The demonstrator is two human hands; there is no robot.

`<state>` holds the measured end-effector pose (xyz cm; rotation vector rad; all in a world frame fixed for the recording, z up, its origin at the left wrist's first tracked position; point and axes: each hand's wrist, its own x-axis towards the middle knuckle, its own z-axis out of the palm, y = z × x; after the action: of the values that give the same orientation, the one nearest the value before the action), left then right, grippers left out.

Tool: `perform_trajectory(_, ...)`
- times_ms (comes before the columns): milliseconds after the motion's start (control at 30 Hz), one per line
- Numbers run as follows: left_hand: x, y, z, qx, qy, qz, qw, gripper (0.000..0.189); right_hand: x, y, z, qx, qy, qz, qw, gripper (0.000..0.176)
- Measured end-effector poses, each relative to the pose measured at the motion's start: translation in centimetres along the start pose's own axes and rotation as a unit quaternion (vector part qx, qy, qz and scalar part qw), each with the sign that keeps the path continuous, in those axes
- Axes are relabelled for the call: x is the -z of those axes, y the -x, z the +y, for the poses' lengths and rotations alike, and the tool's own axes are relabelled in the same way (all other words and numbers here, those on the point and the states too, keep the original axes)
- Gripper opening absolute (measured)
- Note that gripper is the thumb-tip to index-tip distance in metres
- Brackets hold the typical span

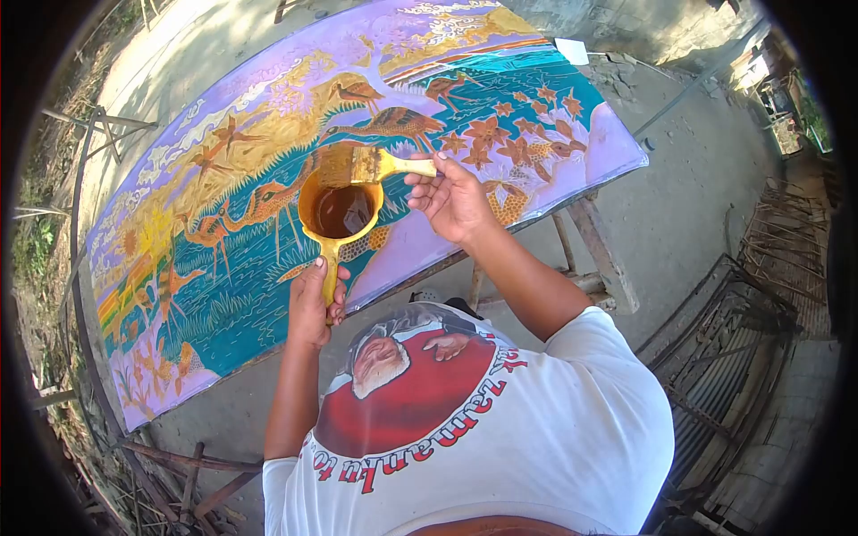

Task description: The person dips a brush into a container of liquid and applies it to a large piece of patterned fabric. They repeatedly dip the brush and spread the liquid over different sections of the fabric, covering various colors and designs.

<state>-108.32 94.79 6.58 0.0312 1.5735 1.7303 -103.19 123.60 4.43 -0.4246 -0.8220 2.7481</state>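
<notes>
The step in hand looks to be loading or wiping a wide brush [365, 166] at the mouth of a yellow cup [311, 211], in the air above a painted cloth [237, 323]. The left hand [313, 302] is wrapped around the cup's long handle, fingers and thumb closed on it, and holds the cup out over the near part of the cloth with its mouth facing up toward the camera. Dark brown liquid [345, 213] lies inside, well below the rim. The right hand [453, 198] grasps the brush by the end of its pale handle, pinched between thumb and fingers, with the palm partly turned to view. The brush lies nearly flat, its brown-stained bristles pointing left across the far side of the cup; whether they press on the rim or hang just over it, I cannot tell. The cloth, with its birds, flowers and teal water, spreads beneath both hands, with part of a wooden stand [597, 241] showing below its near edge. As I judge it, the next move calls for a level cup and a light wrist: a tilt of the left hand could spill liquid onto the picture, and a brush too full could drip. Drawing the bristles against the rim would shed the excess, and a steady pinch would keep the broad head from twisting.
</notes>
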Motion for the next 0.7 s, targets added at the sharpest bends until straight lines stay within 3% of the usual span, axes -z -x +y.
perform_trajectory(167, -2.3, -0.4, 0.1, -0.025, 0.016, 0.018, 0.999, 0.054, 2.0, -4.9, -7.5, 0.069, -0.065, 0.030, 0.995, 0.041)
perform_trajectory(233, -2.8, -0.2, 0.4, -0.028, 0.018, 0.024, 0.999, 0.054, 3.4, -7.4, -10.5, 0.157, -0.055, 0.044, 0.985, 0.039)
perform_trajectory(433, -2.4, 1.8, -0.5, -0.025, 0.033, 0.071, 0.997, 0.054, 8.4, -14.9, -16.3, 0.282, 0.021, 0.114, 0.953, 0.031)
perform_trajectory(700, -2.1, 4.2, -0.9, -0.026, 0.030, 0.107, 0.993, 0.055, 12.2, -21.6, -13.4, 0.257, 0.111, 0.210, 0.937, 0.025)
